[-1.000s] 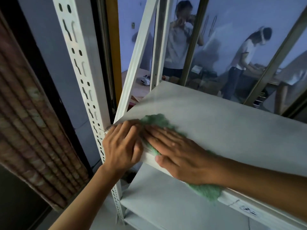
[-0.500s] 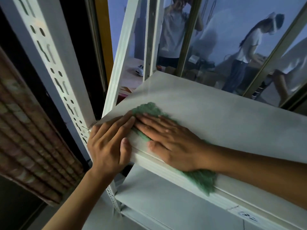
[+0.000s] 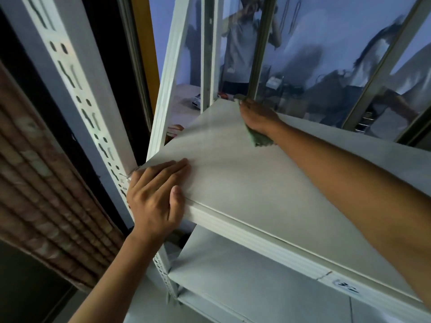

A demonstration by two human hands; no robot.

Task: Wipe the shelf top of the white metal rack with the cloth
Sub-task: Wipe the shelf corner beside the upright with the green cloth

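Observation:
The white metal rack's top shelf [image 3: 256,183] fills the middle of the head view. My right hand [image 3: 256,116] lies flat on the green cloth [image 3: 260,139] at the shelf's far left corner, pressing it down; most of the cloth is hidden under the hand, with a bit showing near the wrist. My left hand [image 3: 155,197] rests on the near left corner of the shelf, fingers straight on top and thumb along the front edge.
A perforated white upright [image 3: 77,89] rises at the near left corner, with a slanted white brace [image 3: 168,85] behind it. A lower shelf [image 3: 245,276] lies beneath. Glass panes [image 3: 326,54] stand behind the rack. A brick wall [image 3: 35,183] is on the left.
My right hand has slid the cloth from the near left corner away to the far left corner of the shelf. My left hand has stayed on the near corner.

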